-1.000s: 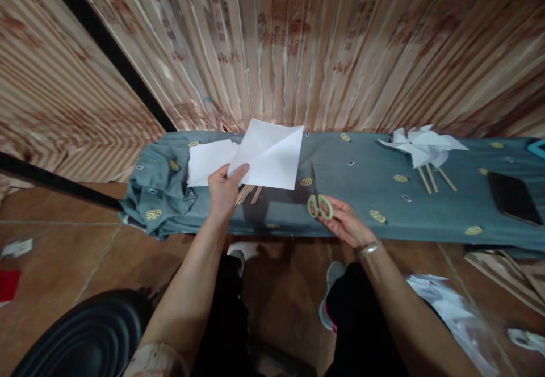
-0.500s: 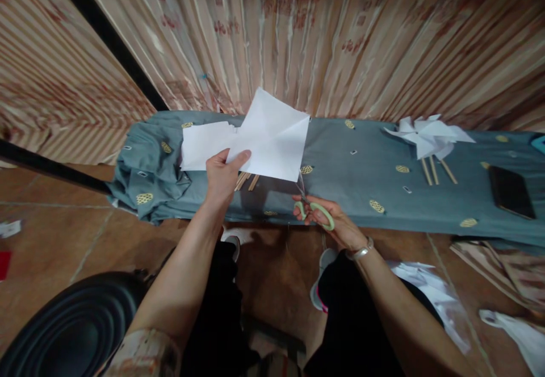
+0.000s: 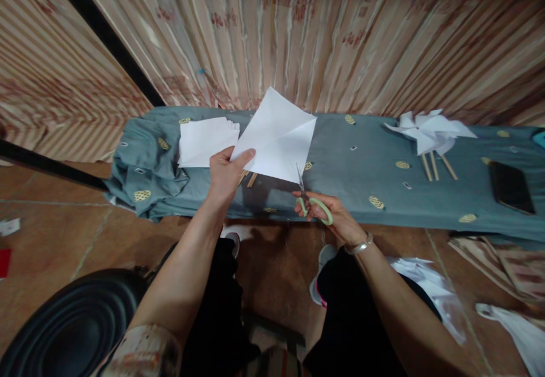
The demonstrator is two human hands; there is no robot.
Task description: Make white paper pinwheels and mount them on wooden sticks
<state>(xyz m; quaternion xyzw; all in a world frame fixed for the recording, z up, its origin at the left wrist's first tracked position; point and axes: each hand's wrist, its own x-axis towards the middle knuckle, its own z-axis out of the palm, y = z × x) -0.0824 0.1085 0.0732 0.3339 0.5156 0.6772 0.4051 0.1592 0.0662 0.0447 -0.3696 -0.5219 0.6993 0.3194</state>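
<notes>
My left hand [image 3: 227, 171] pinches a creased white square of paper [image 3: 279, 135] by its lower left corner, thumb on top. In my right hand [image 3: 330, 212] is a pair of scissors [image 3: 320, 209] with light green handles. Their blades are parted and meet the paper's lower right corner, one blade showing over the sheet. A stack of white paper [image 3: 208, 141] lies just left of the held sheet. Several wooden sticks [image 3: 252, 179] lie below it, partly hidden by my left hand and the paper.
Paper pinwheels [image 3: 430, 130] on sticks lie at the right of the cloth-covered bench [image 3: 361, 167], near a black phone [image 3: 511, 187]. A pleated curtain [image 3: 289, 36] hangs behind. A black round stool [image 3: 76, 326] stands lower left; white paper pieces [image 3: 430, 286] are at lower right.
The held paper has shifted slightly right and turned a little. The scissor blades have come up onto its lower right corner, one blade now visible over the sheet.
</notes>
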